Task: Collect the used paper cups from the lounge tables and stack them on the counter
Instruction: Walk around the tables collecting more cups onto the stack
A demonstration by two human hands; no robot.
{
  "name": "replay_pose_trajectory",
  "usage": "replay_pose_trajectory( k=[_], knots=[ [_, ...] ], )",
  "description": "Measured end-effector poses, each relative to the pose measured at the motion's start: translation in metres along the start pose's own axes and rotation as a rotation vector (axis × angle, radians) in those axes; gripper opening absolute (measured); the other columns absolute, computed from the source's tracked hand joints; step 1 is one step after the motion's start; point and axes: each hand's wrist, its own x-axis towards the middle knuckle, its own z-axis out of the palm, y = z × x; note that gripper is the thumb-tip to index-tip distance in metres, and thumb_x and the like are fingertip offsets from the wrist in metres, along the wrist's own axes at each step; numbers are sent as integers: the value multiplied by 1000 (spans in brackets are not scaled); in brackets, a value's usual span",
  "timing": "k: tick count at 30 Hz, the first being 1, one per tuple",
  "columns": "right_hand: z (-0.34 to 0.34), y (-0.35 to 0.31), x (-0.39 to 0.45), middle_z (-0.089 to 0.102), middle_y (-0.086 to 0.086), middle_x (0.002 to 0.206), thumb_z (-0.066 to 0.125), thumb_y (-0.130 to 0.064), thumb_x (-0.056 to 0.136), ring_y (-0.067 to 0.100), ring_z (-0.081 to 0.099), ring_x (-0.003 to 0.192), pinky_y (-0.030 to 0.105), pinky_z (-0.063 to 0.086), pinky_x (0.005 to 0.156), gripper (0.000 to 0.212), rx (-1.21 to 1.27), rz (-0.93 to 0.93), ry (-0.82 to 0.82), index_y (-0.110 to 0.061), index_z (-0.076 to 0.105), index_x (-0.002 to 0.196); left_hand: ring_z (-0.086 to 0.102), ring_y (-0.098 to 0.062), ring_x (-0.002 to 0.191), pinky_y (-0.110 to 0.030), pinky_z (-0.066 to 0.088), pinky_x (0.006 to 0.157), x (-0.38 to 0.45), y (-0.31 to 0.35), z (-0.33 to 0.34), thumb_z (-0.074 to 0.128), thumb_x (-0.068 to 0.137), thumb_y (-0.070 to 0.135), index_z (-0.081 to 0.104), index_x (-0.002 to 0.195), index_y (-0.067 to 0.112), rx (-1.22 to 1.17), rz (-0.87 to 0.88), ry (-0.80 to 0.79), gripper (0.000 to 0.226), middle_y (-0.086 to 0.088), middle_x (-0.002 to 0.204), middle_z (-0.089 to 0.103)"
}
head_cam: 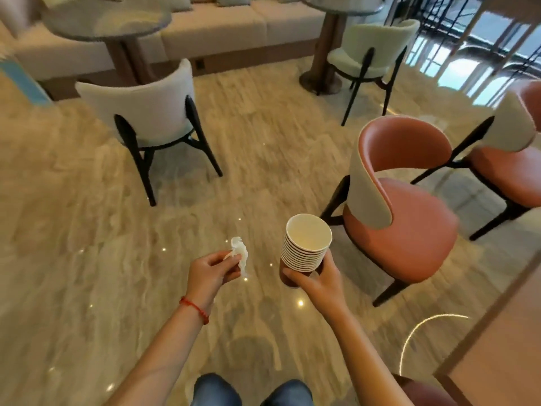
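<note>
Mid-floor, away from any table, my right hand (317, 281) holds a tall cup stack (304, 247); left hand (209, 272) pinches crumpled tissue (241, 256). Collecting looks mostly done, stacking on the table remains.

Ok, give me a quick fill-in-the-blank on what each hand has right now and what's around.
1. The right hand grips a nested ____ of paper cups.
2. The left hand pinches a crumpled white ____.
3. The nearest chair, to the right of the cups, has a ____-coloured seat.
4. A red string bracelet sits on the ____ wrist.

Missing words: stack; tissue; terracotta; left
</note>
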Motion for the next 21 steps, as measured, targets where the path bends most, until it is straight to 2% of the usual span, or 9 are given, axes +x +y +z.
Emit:
replay_pose_trajectory(
  k=[4, 6, 8, 11, 13, 15, 19, 21],
  knots=[
    [95, -20, 17, 65, -23, 102, 83, -14, 64, -5, 60, 98, 9, 48, 72, 64, -4, -18, -144, -39, 49, 111, 69, -18, 67, -21, 57, 63, 19, 17, -89, 69, 78, 6, 73, 69, 14, -57, 7, 115, 13, -6, 69, 73],
    [143, -28, 26, 67, -16, 100, 84, -13, 63, -1, 62, 95, 11, 50, 69, 61, 0, 9, -203, -34, 53, 111, 69, -16, 64, -21, 58, 63, 30, 26, -133, 68, 78, 5, 74, 66, 15, -92, 10, 182, 17, -4, 65, 72],
    [188, -35, 36, 69, -9, 100, 85, -15, 62, 2, 64, 94, 14, 51, 69, 59, -1, 32, -260, -29, 55, 112, 69, -13, 62, -23, 58, 65, 41, 34, -175, 68, 78, 4, 73, 71, 11, -117, 10, 251, 12, -4, 64, 72],
    [249, -47, 54, 70, -16, 98, 85, -23, 61, 0, 64, 93, 15, 52, 70, 55, -15, 41, -347, -31, 57, 107, 68, -11, 60, -22, 58, 64, 58, 45, -228, 68, 78, 5, 73, 76, 8, -146, 8, 351, 6, -4, 65, 71],
    [284, -55, 66, 70, -18, 97, 84, -35, 55, 0, 65, 92, 18, 52, 72, 57, -28, 39, -371, -32, 57, 105, 68, -13, 62, -22, 58, 65, 70, 51, -255, 68, 78, 5, 73, 71, 11, -162, 7, 396, 10, -5, 66, 71],
    [312, -62, 79, 70, -15, 100, 81, -46, 50, 2, 64, 96, 22, 52, 76, 69, -50, 33, -400, -28, 57, 112, 69, -15, 63, -24, 58, 66, 84, 57, -277, 68, 78, 4, 73, 72, 10, -188, -1, 430, 10, -7, 69, 72],
    [358, -71, 120, 67, -14, 105, 82, -43, 54, -1, 62, 97, 17, 53, 71, 76, -78, 5, -455, -27, 52, 121, 69, -11, 59, -19, 56, 57, 124, 72, -303, 68, 78, 1, 72, 74, 9, -240, 2, 481, 9, -2, 64, 72],
    [380, -75, 146, 67, -13, 104, 82, -45, 53, 2, 62, 98, 21, 54, 73, 75, -89, -18, -472, -28, 52, 120, 69, -10, 58, -18, 55, 55, 149, 80, -312, 68, 78, 2, 72, 75, 9, -251, 6, 495, 9, 0, 61, 72]
  ],
)
